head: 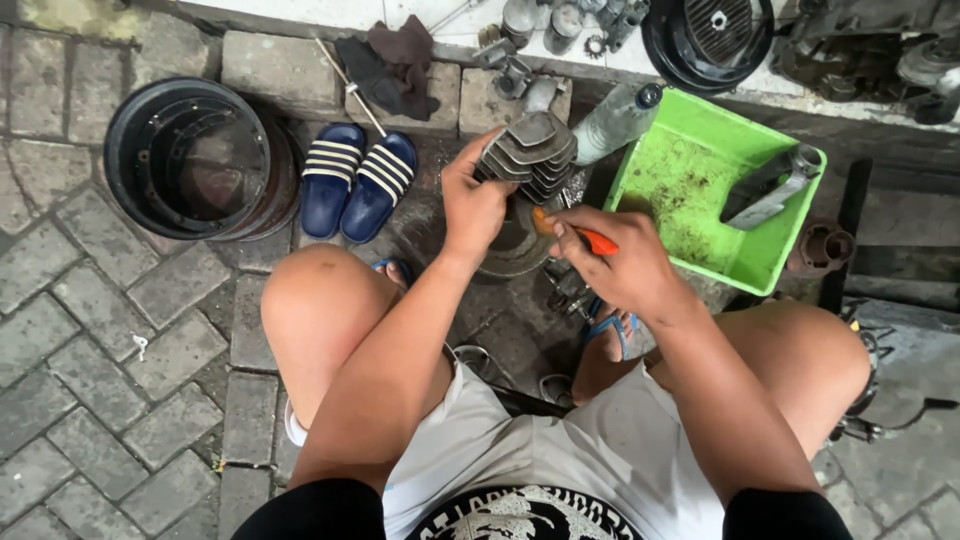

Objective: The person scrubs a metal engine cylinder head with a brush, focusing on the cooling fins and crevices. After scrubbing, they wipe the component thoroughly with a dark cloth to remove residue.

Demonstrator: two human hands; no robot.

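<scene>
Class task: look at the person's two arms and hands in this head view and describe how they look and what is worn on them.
Both forearms are bare. The left hand and the right hand wear no gloves, and no watch, ring or wristband shows. Short black sleeves cover the upper arms at the bottom edge of the picture. The fingers look smudged with dark grime.
</scene>
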